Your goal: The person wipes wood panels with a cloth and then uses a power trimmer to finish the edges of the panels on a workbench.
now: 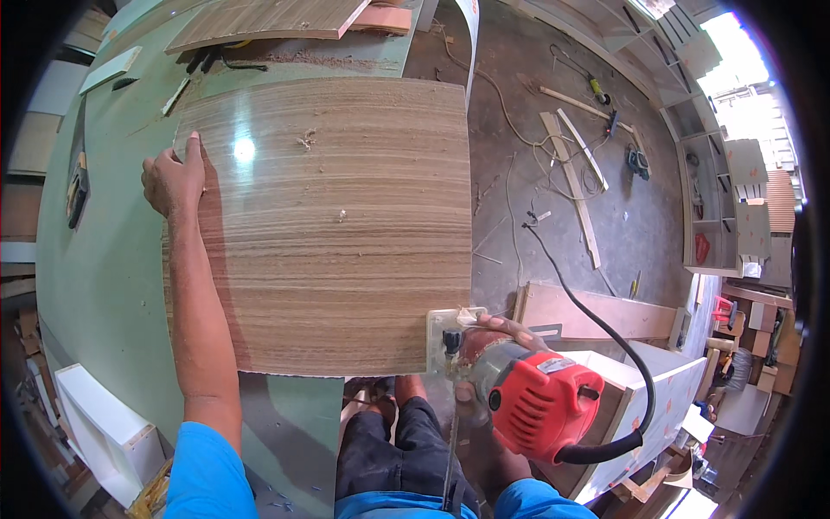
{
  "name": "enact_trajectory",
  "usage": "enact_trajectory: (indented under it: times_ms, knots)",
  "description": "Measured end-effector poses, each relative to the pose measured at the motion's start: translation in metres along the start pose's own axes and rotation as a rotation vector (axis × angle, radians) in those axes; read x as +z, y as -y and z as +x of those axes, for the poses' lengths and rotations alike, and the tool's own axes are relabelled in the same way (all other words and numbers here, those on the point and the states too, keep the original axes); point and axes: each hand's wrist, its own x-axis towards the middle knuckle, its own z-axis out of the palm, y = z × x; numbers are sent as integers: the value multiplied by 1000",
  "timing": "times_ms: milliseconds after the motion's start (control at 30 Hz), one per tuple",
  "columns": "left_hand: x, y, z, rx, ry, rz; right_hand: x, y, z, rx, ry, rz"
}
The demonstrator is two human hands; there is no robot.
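Note:
A wood-grain laminate board (346,259) lies flat on a pale green worktop, its right end reaching past the worktop's edge. My left hand (178,176) is closed over the board's left edge, thumb on top. At the near right corner, my right hand (517,330) wraps round a red trim router (546,400), partly hidden behind its body. The router's clear base plate (439,333) rests over that corner, and its bit is out of sight. A thick black cord (635,363) loops from the router's rear. Wood shavings (307,138) dot the board.
On the green worktop (112,259), a handsaw (78,192) lies left, with another wood-grain board (268,22) at the back. Cables, wood strips (575,190) and a power tool (638,162) lie on the floor to the right. A white cabinet box (657,389) stands close behind the router.

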Motion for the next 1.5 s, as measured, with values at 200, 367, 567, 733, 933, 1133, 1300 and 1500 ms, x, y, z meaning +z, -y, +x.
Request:
enact_trajectory:
  times_ms: [200,367,567,733,933,1133,1300,1500]
  knots:
    - [-4,-2,-3,22,6,17,17,-10,14,-72,-59,-8]
    - [-7,-3,-4,30,2,0,24,-11,42,-205,59,-58]
    - [-8,-5,-7,32,16,-3,17,-23,54,46,99,-103]
    - [-12,-3,-6,25,20,-9,40,-28,73,-194,41,-125]
    - [-15,-5,-8,31,33,-23,42,-47,97,-332,46,-98]
    - [-13,-4,-8,39,7,-39,54,-58,126,-451,-6,-4]
    - [-15,-5,-9,43,8,-37,68,-61,148,-525,-95,58]
    - [-15,-4,-10,35,7,-37,64,-68,172,-522,53,-43]
